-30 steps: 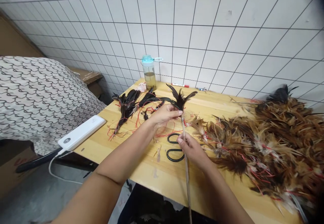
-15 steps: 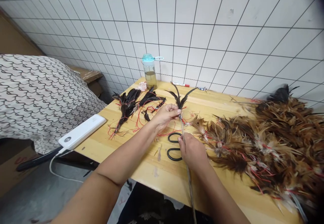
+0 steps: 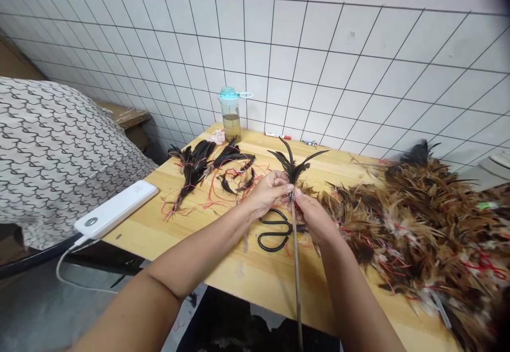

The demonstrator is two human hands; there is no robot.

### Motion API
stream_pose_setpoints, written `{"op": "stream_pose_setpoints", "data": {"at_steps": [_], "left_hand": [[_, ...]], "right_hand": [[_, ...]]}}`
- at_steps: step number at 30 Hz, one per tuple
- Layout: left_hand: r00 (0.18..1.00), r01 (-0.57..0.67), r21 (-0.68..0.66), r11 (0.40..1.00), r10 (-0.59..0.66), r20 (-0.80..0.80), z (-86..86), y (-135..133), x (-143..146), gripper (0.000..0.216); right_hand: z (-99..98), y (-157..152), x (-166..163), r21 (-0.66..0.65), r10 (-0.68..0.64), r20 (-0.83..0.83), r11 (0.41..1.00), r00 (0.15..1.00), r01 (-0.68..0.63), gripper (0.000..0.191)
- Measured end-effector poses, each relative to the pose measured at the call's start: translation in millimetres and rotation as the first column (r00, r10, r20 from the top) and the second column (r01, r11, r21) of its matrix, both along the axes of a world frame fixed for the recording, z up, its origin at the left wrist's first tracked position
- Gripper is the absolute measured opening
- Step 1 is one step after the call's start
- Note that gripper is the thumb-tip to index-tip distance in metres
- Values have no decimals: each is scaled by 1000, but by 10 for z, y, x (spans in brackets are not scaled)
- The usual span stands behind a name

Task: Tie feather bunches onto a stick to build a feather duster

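A thin wooden stick (image 3: 296, 267) stands nearly upright over the table's front edge, with a small tuft of black feathers (image 3: 294, 164) at its top. My left hand (image 3: 270, 194) pinches the base of that tuft against the stick's tip. My right hand (image 3: 314, 217) is closed round the stick just below, touching the left hand. Black scissors (image 3: 274, 233) lie flat on the wooden table (image 3: 255, 272) beneath both hands.
A big heap of brown feathers (image 3: 422, 224) with red thread covers the table's right side. Black feathers with red threads (image 3: 207, 169) lie at the left, a teal-capped bottle (image 3: 230, 114) behind them. A white power bank (image 3: 115, 208) sits on the left corner. A patterned cloth (image 3: 59, 145) lies further left.
My right hand has slid up the stick until it meets the left hand under the feather tuft. The view has shifted slightly right and down.
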State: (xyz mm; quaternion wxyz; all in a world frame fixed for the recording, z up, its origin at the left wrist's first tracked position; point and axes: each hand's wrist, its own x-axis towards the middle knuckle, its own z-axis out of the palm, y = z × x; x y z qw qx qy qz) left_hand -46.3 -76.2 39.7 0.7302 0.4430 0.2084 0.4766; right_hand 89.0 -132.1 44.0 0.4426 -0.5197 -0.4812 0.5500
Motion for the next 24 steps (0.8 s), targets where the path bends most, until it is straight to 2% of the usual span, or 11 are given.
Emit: {"op": "stream_pose_setpoints", "data": {"at_steps": [8,13,20,22,24], "left_hand": [[1000,-24,52,998,24,2,76,-65,-12,49],[995,-103,71,992,103,-3,100,-61,-11,47],[986,-161,45,986,162,-29,19,4,-21,38],[986,-143,59,988,147,-83,21,47,-32,30],[972,-96,125,987,120,-203,77,110,-100,21]], "right_hand": [[112,67,-127,102,26,14,994,1000,-28,54],[117,89,-148,136,9,-1,991,1000,-9,51],[63,136,-215,75,-76,-68,994,995,81,48],[30,148,-248,29,-104,-96,994,990,107,49],[-1,149,-280,-12,-107,-125,994,986,107,51]]}}
